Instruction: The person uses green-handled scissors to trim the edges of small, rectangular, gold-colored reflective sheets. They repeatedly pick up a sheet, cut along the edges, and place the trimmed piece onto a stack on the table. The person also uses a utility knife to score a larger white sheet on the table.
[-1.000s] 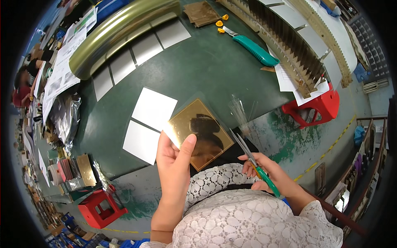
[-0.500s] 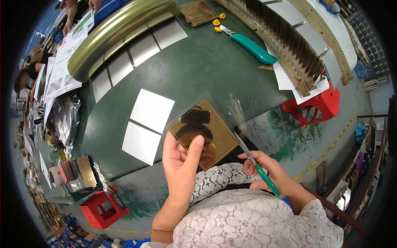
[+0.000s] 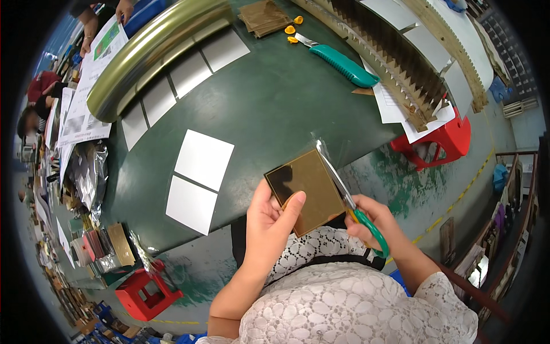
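A square gold mirror-like plate [image 3: 318, 198] is pinched in my left hand [image 3: 268, 226], its thumb flat on the front face and the fingers behind. Green-handled scissors [image 3: 374, 230] are held by my right hand [image 3: 395, 232], with fingers around the handles. Their blades lie along the plate's right edge and reach its far corner. A thin strip of clear film [image 3: 319, 143] shows by the blade tips; where it joins the plate is hard to see. On the green table [image 3: 269, 109], two white square cards [image 3: 203, 159] lie to the left of the plate.
A gold roll [image 3: 154, 54] rests at the far left beside more white cards [image 3: 192, 74]. A green utility knife [image 3: 344, 66] and brown sheets [image 3: 263, 17] lie at the back. Toothed racks [image 3: 395, 63] stand far right. Red stools [image 3: 146, 295] flank the table. Another person's hands [image 3: 123, 10] show upper left.
The plate has moved right and turned in my left hand. The scissors have swung steeper, with their blades now farther along the plate's right edge.
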The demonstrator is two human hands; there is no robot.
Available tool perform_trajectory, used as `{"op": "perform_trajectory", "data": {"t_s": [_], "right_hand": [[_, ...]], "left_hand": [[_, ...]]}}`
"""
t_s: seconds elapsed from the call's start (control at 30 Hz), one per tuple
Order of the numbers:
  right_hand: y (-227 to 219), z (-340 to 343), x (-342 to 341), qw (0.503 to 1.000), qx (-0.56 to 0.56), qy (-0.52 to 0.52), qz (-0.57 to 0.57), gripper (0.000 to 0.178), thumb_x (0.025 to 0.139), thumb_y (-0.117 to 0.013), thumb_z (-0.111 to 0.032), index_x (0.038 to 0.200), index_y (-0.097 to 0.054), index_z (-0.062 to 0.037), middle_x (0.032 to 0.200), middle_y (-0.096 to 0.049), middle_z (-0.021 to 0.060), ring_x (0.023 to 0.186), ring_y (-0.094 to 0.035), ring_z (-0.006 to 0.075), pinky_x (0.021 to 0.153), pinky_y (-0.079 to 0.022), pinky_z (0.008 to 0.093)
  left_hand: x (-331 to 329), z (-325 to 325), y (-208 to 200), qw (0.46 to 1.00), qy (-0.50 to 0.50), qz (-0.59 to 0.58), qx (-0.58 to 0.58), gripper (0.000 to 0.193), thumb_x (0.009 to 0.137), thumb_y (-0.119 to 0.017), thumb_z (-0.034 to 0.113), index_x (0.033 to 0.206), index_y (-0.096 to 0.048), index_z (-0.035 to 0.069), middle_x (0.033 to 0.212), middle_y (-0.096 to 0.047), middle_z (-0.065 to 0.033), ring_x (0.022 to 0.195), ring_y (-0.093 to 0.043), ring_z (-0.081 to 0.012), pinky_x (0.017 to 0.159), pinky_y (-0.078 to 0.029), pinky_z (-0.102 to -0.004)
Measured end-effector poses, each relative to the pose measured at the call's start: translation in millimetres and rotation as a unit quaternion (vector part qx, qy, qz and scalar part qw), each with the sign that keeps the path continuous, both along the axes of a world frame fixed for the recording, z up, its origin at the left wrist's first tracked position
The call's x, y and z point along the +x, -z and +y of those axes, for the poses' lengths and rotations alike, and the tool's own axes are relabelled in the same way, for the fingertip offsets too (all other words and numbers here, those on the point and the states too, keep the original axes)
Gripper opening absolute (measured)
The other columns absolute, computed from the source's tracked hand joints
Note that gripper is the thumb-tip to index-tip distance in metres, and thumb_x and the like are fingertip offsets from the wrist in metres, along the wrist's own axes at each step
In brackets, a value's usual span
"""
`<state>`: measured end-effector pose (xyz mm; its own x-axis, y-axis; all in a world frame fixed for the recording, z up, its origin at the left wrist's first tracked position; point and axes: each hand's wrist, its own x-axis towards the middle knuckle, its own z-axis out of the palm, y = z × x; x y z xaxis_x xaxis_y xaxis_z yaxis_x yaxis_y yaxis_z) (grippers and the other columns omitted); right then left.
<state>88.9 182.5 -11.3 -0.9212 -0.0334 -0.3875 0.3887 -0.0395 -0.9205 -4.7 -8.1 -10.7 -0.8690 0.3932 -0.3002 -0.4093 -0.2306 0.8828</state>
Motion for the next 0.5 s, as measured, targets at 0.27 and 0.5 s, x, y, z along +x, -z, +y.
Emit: {"op": "perform_trajectory", "data": {"t_s": [0.27, 0.5], "right_hand": [[-9, 9, -19, 0.986, -0.139, 0.011, -0.091, 0.042, 0.097, -0.049, -0.034, 0.114, -0.054, 0.0042, 0.071, -0.056, 0.0034, 0.050, -0.047, 0.0065, 0.045, -0.037, 0.0215], [-9, 2, -5, 0.992, -0.121, 0.016, -0.009, 0.047, 0.095, -0.049, -0.034, 0.122, -0.049, 0.0043, 0.077, -0.055, 0.0051, 0.055, -0.048, 0.0074, 0.049, -0.040, 0.0216]], "left_hand": [[6, -22, -13, 0.992, 0.108, -0.065, 0.032, 0.048, 0.088, -0.056, -0.007, 0.132, -0.037, -0.002, 0.115, -0.059, -0.0104, 0.103, -0.058, -0.0131, 0.086, -0.048, -0.0270], [-6, -37, -22, 0.999, 0.045, 0.011, -0.015, 0.046, 0.087, -0.055, -0.010, 0.130, -0.039, -0.005, 0.112, -0.061, -0.0146, 0.102, -0.060, -0.0149, 0.082, -0.052, -0.0261]]}}
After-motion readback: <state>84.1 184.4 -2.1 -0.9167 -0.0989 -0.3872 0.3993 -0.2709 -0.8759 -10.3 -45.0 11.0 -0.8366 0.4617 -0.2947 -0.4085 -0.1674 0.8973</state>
